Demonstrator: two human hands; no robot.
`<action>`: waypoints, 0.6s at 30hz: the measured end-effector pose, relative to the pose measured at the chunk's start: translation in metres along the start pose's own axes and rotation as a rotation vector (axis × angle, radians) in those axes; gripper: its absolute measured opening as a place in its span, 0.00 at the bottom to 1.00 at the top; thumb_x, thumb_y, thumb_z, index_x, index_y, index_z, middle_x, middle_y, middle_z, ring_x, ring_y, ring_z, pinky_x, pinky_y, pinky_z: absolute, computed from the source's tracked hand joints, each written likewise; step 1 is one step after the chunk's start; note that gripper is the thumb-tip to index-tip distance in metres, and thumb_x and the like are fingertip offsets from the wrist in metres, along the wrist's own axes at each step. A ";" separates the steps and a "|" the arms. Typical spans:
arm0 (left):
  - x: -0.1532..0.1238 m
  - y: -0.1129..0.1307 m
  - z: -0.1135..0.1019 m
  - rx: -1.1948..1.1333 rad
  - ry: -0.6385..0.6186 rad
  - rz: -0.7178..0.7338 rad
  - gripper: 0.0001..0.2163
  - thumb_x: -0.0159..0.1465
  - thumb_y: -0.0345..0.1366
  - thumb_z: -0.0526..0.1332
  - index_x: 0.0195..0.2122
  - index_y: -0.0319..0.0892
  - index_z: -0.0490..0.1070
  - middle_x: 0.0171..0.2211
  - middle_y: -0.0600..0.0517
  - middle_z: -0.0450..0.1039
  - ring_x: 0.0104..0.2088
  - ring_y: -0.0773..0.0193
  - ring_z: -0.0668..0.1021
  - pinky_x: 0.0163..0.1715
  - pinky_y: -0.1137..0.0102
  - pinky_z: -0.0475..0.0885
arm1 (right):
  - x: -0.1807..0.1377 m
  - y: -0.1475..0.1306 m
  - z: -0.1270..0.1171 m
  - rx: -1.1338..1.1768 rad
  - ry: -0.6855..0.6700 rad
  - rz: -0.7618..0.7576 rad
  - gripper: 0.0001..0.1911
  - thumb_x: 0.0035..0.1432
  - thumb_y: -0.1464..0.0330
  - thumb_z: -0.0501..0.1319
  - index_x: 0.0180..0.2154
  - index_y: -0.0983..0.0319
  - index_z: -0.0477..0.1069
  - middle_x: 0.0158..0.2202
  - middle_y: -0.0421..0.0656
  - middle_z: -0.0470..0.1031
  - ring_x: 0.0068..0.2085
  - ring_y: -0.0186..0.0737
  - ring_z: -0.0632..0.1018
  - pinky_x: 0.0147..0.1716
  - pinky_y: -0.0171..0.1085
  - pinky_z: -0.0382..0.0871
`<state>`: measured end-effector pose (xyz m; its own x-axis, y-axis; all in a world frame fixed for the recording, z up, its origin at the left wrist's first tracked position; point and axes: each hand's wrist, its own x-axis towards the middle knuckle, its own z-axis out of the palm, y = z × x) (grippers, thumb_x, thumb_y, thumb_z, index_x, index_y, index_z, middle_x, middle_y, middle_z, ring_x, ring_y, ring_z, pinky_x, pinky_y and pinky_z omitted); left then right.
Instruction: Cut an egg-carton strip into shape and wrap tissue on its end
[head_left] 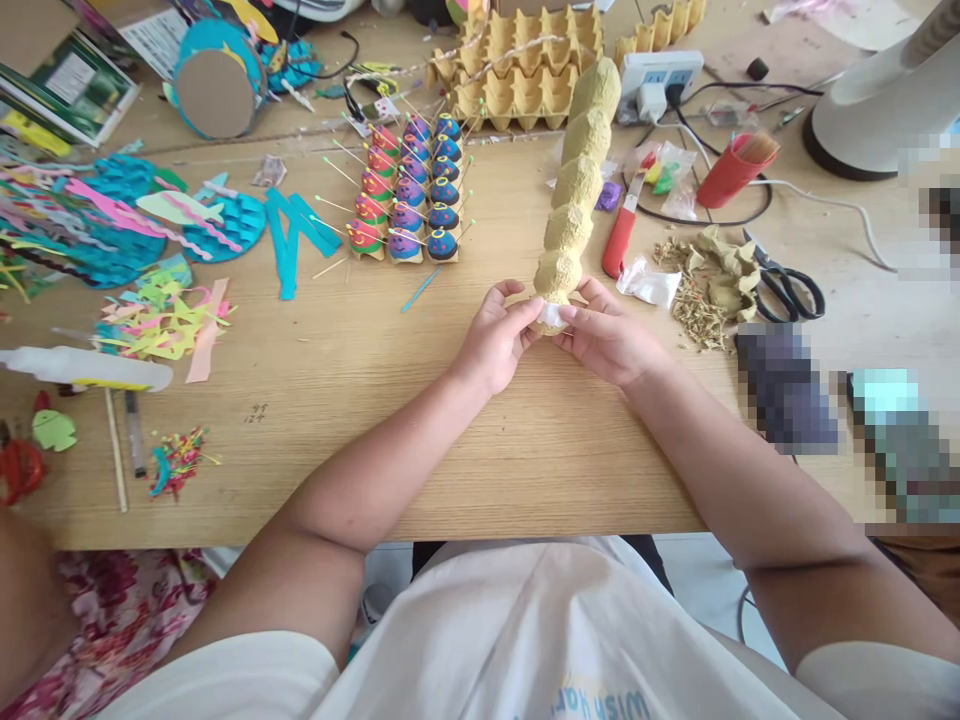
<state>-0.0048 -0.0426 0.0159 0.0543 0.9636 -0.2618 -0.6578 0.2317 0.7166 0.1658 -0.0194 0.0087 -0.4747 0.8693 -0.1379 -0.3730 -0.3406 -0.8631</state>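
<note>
A long yellow stack of egg-carton cups (576, 180) lies on the wooden table (337, 400), running away from me. My left hand (495, 335) and my right hand (609, 335) meet at its near end. Both pinch a small white piece (553, 315) held against that end, fingers closed around it.
Painted egg-carton cups with pins (409, 190) stand in rows at left of centre. A red utility knife (622, 225), scissors (784, 285) and carton scraps (705, 285) lie to the right. Paper cuttings (161, 320), a glue bottle (86, 368) and egg cartons (525, 65) surround the area.
</note>
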 end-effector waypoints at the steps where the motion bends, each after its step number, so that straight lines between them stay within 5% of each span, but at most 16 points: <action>1: 0.000 0.000 0.001 0.000 0.010 -0.002 0.19 0.61 0.29 0.76 0.43 0.48 0.67 0.30 0.61 0.80 0.32 0.71 0.81 0.36 0.75 0.71 | 0.000 0.000 0.000 -0.003 -0.003 -0.001 0.25 0.55 0.60 0.80 0.50 0.50 0.71 0.49 0.36 0.83 0.48 0.38 0.82 0.48 0.39 0.80; 9: -0.001 0.005 0.004 0.013 -0.012 -0.064 0.13 0.66 0.40 0.75 0.44 0.48 0.73 0.34 0.59 0.80 0.34 0.70 0.80 0.35 0.75 0.72 | 0.000 -0.002 -0.001 0.019 -0.027 -0.010 0.23 0.57 0.59 0.79 0.50 0.49 0.71 0.47 0.35 0.84 0.46 0.36 0.83 0.47 0.37 0.81; 18: 0.000 0.001 0.001 0.005 0.020 -0.050 0.19 0.59 0.30 0.76 0.43 0.49 0.68 0.34 0.60 0.80 0.34 0.70 0.80 0.37 0.74 0.71 | 0.001 -0.001 0.001 -0.014 -0.045 -0.009 0.27 0.52 0.60 0.82 0.48 0.50 0.71 0.44 0.36 0.84 0.47 0.38 0.83 0.49 0.40 0.81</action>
<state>-0.0043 -0.0417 0.0173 0.0722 0.9480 -0.3099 -0.6512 0.2801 0.7053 0.1643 -0.0185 0.0097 -0.5066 0.8554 -0.1082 -0.3663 -0.3271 -0.8711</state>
